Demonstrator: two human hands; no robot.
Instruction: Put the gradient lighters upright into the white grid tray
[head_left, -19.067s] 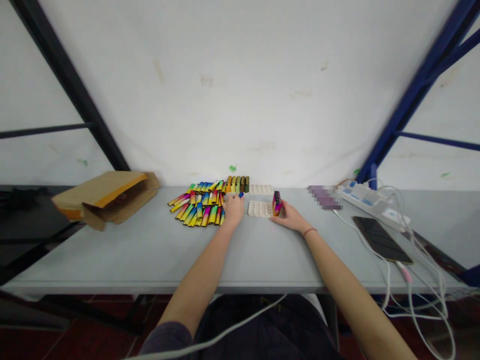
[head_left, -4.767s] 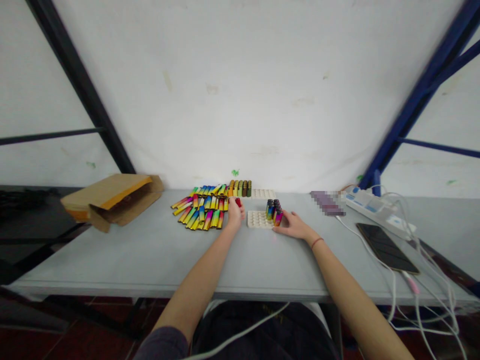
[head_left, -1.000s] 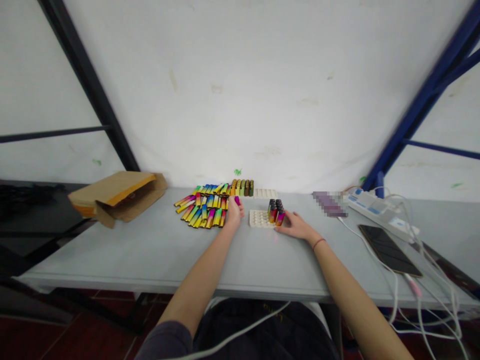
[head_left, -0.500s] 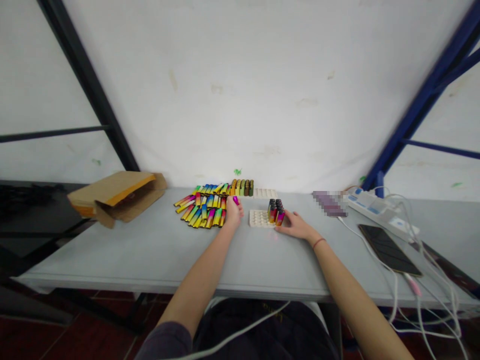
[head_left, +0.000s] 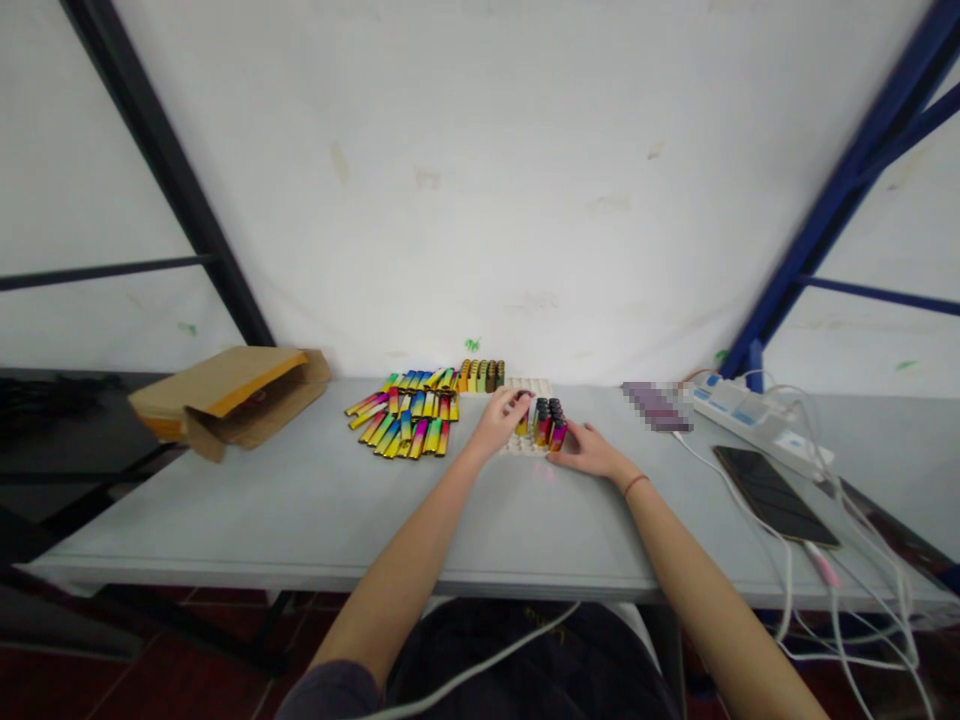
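My left hand [head_left: 501,420] pinches a shiny yellow and pink cylinder [head_left: 523,424] upright over the white tray with round holes [head_left: 525,447]. Several coloured cylinders with dark tops [head_left: 550,424] stand in the right part of that tray. Beside them rests my right hand [head_left: 590,450], thumb and fingers apart at the tray's right edge, touching the nearest cylinder. Left of my left hand lies a loose pile of shiny multicoloured cylinders [head_left: 405,425]. Behind, a group of yellow and dark cylinders [head_left: 481,376] stands upright.
A second white tray [head_left: 536,384] lies by the wall. An open cardboard box [head_left: 232,393] is at the left. On the right are a blurred-out flat object [head_left: 657,405], a white power strip [head_left: 761,425], a black phone [head_left: 775,495] and loose white cables.
My left hand has moved right, from beside the pile to the near tray, carrying a cylinder. My right hand has stayed at the tray's right edge.
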